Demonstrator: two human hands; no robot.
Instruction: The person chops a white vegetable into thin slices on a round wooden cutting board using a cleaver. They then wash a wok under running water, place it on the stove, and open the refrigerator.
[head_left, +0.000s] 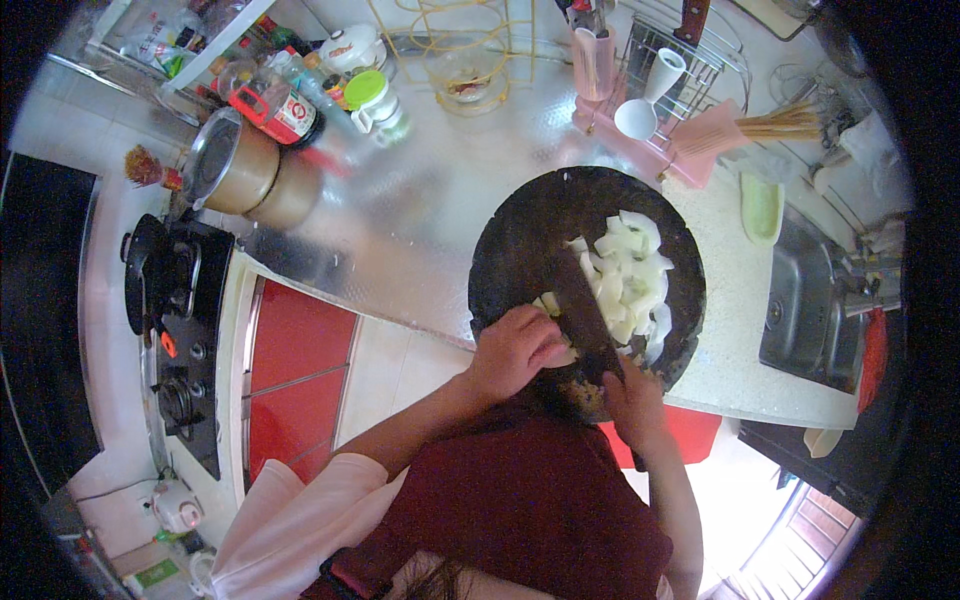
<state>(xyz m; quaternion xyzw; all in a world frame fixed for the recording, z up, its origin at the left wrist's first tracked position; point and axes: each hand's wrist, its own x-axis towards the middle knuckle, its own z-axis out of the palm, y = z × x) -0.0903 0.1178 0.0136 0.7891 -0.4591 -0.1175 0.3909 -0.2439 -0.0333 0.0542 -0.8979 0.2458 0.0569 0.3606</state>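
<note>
A round dark chopping board (517, 217) lies on the counter before me. My right hand (634, 397) grips a kitchen cleaver (589, 315) by its handle, the dark blade standing over the board. Pale sliced vegetable pieces (630, 277) are heaped right of the blade. Left of the blade, my left hand (517, 349) rests with curled fingers on a pale piece of the vegetable (561, 355), partly hidden under them. A few small pieces (549, 303) lie just beyond those fingers.
A pink rack (645, 142) with a white ladle (637, 116) stands behind the board. A steel sink (802, 307) is at the right. Bottles (277, 112) and a lidded pot (240, 161) stand at the back left, with a gas stove (191, 337) and wok (144, 277) at the far left.
</note>
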